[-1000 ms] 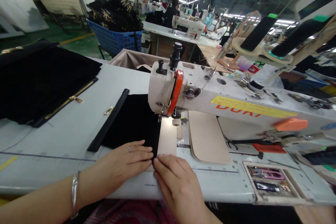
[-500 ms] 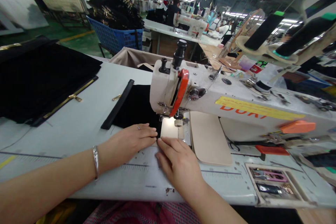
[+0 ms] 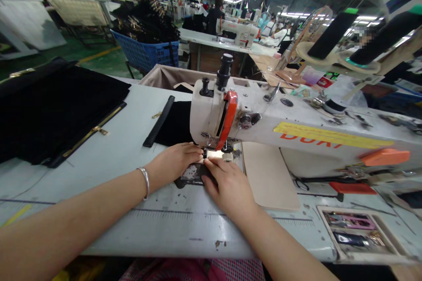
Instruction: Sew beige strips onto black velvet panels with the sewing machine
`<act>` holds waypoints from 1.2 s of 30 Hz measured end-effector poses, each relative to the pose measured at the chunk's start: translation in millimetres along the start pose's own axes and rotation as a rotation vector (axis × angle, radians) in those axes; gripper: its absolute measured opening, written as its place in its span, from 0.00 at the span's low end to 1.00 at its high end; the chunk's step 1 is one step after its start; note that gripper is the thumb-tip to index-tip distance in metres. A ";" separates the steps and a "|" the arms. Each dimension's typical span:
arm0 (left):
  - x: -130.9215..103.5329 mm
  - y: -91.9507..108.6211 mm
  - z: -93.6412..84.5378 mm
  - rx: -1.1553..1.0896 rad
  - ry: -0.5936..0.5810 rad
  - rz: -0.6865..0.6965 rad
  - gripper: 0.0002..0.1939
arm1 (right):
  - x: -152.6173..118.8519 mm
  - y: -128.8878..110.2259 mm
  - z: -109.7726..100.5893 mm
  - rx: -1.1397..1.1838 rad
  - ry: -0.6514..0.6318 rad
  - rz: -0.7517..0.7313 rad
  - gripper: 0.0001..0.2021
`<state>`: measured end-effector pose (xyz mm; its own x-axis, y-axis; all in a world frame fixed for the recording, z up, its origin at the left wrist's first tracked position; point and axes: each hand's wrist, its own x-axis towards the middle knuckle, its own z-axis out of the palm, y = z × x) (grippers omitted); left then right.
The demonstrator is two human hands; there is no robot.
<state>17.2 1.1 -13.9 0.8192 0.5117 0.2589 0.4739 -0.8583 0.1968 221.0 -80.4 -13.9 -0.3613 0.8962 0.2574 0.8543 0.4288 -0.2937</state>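
Under the head of a white sewing machine [image 3: 211,105] lies a black fabric piece [image 3: 180,120], a dark zipper strip [image 3: 160,120] along its left end. A gold zipper pull [image 3: 156,115] sticks out beside that strip. My left hand [image 3: 176,162], with a silver bangle at the wrist, lies flat with fingers stretched to the presser foot, on the cloth's near edge. Close by, my right hand [image 3: 229,182] rests with outstretched fingers at the lit cream-coloured piece [image 3: 215,153] near the needle. The fingertips of both hands almost meet; the needle itself is hidden.
Stacked black zippered pieces [image 3: 66,109] lie on the left of the table. A cream panel [image 3: 270,175] sits under the machine arm. At right is a tool tray [image 3: 359,232] with snips. Beyond stand a blue basket [image 3: 145,50] and thread cones [image 3: 332,35].
The black fabric and both hands have shifted away from me, toward the presser foot. The metal plate in front of the foot now shows. The view has tilted slightly.
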 end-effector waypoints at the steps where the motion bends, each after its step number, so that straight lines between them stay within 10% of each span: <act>1: 2.2 -1.3 0.4 -0.001 0.006 -0.010 0.14 | 1.2 0.6 1.0 -0.006 0.007 0.003 0.19; 27: -2.5 -21.5 17.0 0.076 0.196 -0.010 0.15 | 3.4 -6.8 2.7 -0.055 0.127 0.025 0.12; 36: 0.2 -25.2 7.7 0.069 0.136 -0.155 0.15 | -73.3 30.0 -43.3 -0.160 0.167 0.289 0.23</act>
<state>7.8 22.5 -26.0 0.6862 0.6339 0.3569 0.6152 -0.7675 0.1803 289.3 -138.2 -1.8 -0.0424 0.9412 0.3351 0.9645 0.1261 -0.2321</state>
